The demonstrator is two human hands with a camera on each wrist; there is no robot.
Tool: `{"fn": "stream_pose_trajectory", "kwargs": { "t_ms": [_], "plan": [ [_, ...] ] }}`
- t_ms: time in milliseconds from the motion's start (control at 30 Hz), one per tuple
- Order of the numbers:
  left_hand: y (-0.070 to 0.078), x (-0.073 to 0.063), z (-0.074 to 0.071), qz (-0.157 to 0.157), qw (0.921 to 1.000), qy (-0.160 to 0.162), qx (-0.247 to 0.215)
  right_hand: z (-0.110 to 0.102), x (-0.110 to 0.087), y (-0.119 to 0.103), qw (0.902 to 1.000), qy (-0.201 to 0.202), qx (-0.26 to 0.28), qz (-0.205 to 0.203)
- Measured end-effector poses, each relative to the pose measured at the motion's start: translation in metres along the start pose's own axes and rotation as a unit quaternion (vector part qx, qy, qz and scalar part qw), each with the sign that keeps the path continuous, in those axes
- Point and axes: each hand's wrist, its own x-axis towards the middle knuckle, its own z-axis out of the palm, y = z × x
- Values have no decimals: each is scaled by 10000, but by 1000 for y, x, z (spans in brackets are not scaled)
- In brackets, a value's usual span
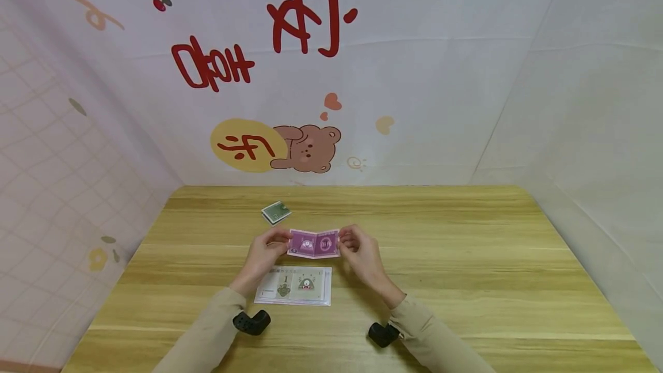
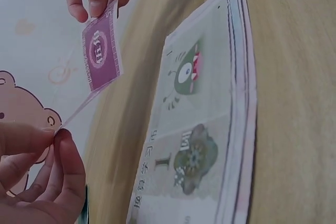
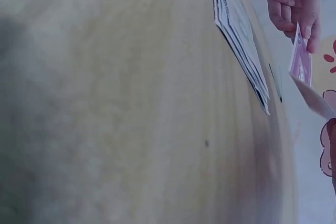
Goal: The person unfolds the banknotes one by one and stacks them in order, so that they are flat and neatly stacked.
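Both hands hold up a purple play banknote (image 1: 314, 244) with a crease down its middle, one hand at each short end. My left hand (image 1: 264, 255) pinches the left end between thumb and fingers; in the left wrist view this left hand (image 2: 44, 177) shows at the lower left. The right hand (image 1: 362, 258) pinches the other end, and only a sliver of it shows in the right wrist view. Just in front of the raised note, a stack of play banknotes (image 1: 295, 286) lies flat on the table, a grey-green one with a cartoon creature on top.
A small green folded note (image 1: 277, 212) lies farther back on the wooden table (image 1: 440, 258). Behind the table hangs a white cloth (image 1: 430, 91) printed with a bear and red characters. Black wrist devices (image 1: 252, 323) sit at both sleeves.
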Motion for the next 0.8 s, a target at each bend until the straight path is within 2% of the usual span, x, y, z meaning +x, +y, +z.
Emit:
{"fn": "stream_pose_trajectory", "kwargs": {
  "t_ms": [133,433,633,800],
  "plan": [
    [-1,-2,-4,-100,9999,-34,89,-2,-4,4,9998,-108,-145,3],
    [-8,-5,-10,10,9997,-255,30,-7,-11,12,9976,-481,-494,-16],
    [-12,-6,-12,-6,9992,-392,14,-8,-15,10,9936,-849,-676,311],
    [-11,-10,-14,-70,9988,-476,76,-8,-19,6,9900,-1172,-547,570]
  ]
}}
